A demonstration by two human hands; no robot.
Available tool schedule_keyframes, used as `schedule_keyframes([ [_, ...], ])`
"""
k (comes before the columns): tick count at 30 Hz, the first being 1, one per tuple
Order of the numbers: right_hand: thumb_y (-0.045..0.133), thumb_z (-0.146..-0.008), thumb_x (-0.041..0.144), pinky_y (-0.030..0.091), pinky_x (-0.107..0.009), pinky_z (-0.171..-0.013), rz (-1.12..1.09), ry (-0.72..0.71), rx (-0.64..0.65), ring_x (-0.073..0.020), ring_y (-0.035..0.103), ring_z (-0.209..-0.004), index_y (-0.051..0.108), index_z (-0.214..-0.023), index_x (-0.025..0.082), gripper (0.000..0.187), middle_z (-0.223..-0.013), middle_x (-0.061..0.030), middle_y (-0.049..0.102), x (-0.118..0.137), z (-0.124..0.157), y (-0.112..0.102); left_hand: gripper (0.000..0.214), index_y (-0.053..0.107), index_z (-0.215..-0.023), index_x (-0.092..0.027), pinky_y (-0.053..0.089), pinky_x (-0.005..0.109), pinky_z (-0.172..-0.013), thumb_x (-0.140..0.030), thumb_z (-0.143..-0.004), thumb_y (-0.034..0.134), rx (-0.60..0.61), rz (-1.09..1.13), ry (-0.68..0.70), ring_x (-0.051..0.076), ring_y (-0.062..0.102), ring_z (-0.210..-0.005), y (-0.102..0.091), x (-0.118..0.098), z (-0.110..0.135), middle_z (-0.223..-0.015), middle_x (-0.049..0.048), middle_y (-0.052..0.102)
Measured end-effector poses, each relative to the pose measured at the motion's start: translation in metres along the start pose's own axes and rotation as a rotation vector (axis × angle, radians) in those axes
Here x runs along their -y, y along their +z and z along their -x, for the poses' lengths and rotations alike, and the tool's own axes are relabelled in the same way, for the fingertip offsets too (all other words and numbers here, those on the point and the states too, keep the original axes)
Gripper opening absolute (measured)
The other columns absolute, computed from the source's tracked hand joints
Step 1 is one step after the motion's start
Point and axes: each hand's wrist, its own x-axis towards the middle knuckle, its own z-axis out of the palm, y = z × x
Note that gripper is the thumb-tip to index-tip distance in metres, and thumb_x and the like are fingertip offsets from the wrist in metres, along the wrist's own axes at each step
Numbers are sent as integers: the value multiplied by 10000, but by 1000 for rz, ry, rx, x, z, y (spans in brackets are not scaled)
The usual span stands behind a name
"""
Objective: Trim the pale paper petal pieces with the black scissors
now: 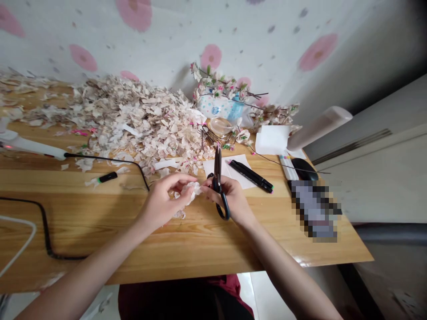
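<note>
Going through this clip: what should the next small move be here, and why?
Probably the right hand should tilt the black-handled scissors toward the crumpled pale petal cluster pinched in the left hand, because the blades point upward beside the cluster and are not yet on it.

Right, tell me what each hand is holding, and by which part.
The left hand pinches a white petal between its fingertips. The right hand grips black scissors by the handles, blades pointing up.
</note>
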Motion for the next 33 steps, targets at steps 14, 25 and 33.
schedule_keyframes([
  [14,749,-707,431,387,-232,-544,63,-37,-30,-108,461,-574,611,-712,153,311,-633,12,549,5,6,2,216,658,-966,-162,494,236,-803,-23,-801,664,-123,-379,587,124,630,-862,2,-4,6,-912,35,656],
  [25,831,-613,435,369,-233,-526,-11,36,-20,-103,437,-555,650,-766,157,365,-627,26,538,4,5,1,106,654,-920,-192,521,222,-700,-174,-819,678,-56,-28,78,124,658,-784,5,-7,4,-875,8,690],
  [33,826,-612,376,382,-228,-554,-80,67,-80,-104,454,-584,606,-704,163,320,-637,32,534,1,7,5,295,638,-991,-193,544,239,-750,-328,-753,748,42,245,-172,162,666,-903,3,-8,-1,-1011,46,696],
])
